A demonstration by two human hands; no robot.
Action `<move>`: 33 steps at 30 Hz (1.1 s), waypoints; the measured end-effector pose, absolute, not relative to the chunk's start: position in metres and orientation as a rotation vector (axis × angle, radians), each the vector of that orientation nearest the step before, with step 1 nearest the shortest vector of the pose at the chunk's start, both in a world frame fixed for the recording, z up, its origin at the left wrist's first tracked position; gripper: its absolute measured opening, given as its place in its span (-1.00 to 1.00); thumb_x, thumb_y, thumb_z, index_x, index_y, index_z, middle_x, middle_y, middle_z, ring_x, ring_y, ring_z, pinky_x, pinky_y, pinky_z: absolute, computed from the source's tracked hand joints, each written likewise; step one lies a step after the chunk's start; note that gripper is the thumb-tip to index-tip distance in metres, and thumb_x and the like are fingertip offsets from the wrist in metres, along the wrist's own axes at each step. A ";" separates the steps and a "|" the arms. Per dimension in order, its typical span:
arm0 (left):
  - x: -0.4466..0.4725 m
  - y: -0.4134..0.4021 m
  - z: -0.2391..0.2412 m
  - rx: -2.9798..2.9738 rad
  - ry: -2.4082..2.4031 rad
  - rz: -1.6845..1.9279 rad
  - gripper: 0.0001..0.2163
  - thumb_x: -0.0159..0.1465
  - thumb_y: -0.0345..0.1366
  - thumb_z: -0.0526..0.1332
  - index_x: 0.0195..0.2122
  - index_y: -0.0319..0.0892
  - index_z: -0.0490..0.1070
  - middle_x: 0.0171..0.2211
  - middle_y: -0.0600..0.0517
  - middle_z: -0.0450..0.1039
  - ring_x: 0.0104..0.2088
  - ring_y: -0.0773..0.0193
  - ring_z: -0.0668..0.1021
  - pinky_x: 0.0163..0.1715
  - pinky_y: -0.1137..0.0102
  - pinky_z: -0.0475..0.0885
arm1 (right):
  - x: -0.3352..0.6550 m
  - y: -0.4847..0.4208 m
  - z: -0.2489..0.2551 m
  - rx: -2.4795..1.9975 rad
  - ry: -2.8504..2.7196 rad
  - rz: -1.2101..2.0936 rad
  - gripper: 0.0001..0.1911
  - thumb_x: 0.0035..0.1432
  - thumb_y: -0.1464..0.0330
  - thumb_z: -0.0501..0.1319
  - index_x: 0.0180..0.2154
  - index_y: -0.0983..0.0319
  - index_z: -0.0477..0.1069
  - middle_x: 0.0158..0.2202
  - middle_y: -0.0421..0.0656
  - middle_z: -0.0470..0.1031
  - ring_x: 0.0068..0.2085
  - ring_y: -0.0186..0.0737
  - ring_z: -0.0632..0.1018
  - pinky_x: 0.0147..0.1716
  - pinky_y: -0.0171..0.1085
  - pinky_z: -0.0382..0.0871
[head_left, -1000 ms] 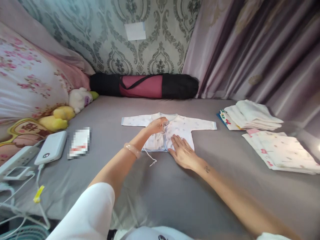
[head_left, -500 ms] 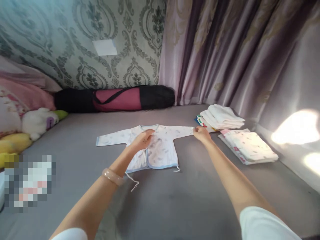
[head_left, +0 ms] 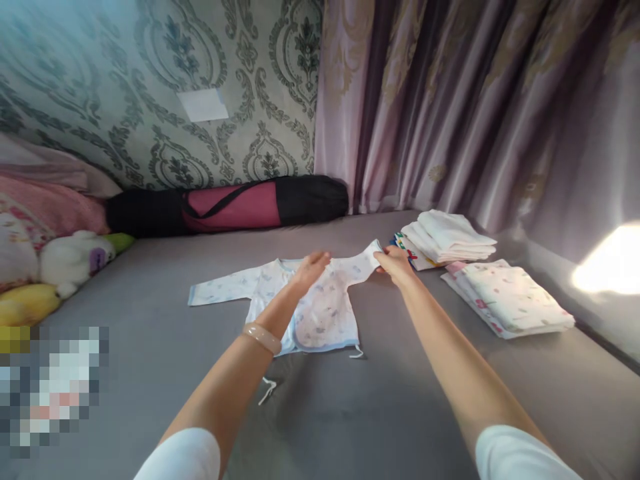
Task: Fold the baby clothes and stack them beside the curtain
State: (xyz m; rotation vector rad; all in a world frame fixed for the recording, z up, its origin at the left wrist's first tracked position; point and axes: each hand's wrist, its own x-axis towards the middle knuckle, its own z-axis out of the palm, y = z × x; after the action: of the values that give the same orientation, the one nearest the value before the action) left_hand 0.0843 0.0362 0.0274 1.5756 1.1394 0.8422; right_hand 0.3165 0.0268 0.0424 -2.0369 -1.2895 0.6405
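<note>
A small white baby shirt with blue trim and tie strings lies spread on the grey bed sheet. My left hand rests flat on its chest near the neckline, fingers stretched out. My right hand pinches the cuff of the shirt's right sleeve and holds it lifted off the sheet, drawn in toward the body of the shirt. The other sleeve lies flat to the left.
Two stacks of folded cloths lie at the right near the curtain. A black and pink rolled bag lies along the wall. Plush toys sit at the left.
My right hand has closed on the right sleeve's cuff and raised it inward. My left hand has slid up toward the neckline.
</note>
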 end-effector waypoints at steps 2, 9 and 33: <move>0.081 0.038 0.044 1.194 1.047 0.866 -0.45 0.40 0.03 -0.22 0.03 -0.27 0.35 0.03 -0.25 0.46 0.02 0.05 0.53 -0.03 0.19 0.47 | 0.293 0.027 0.052 -1.861 -1.260 0.687 -0.77 0.10 0.32 0.14 -0.21 0.26 0.44 -0.39 -0.12 0.56 -0.46 -0.27 0.57 -0.50 -0.38 0.42; 0.047 0.040 0.065 0.834 1.046 0.779 -0.25 0.30 0.23 -0.34 -0.05 -0.33 0.37 -0.11 -0.32 0.52 -0.12 0.01 0.60 -0.18 0.20 0.52 | 0.191 0.008 0.073 -1.710 -1.514 0.536 -0.76 0.16 0.32 0.13 -0.15 0.25 0.41 -0.23 -0.04 0.57 -0.16 -0.11 0.59 -0.17 -0.23 0.43; -0.005 0.033 0.013 1.825 1.963 0.772 -0.70 0.32 -0.25 0.08 0.03 -0.15 0.39 -0.26 -0.09 0.55 -0.20 0.12 0.56 -0.20 0.32 0.39 | 0.211 0.005 0.001 -1.847 -2.237 0.194 -0.43 0.33 0.34 -0.11 0.32 0.32 0.03 0.35 0.06 0.05 0.35 0.04 0.08 0.26 0.03 0.00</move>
State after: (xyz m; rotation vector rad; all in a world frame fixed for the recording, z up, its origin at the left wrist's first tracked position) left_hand -0.0047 0.0330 0.0131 1.8250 1.9630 0.7719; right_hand 0.2111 0.0048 0.0015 -1.8474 -2.2370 0.1940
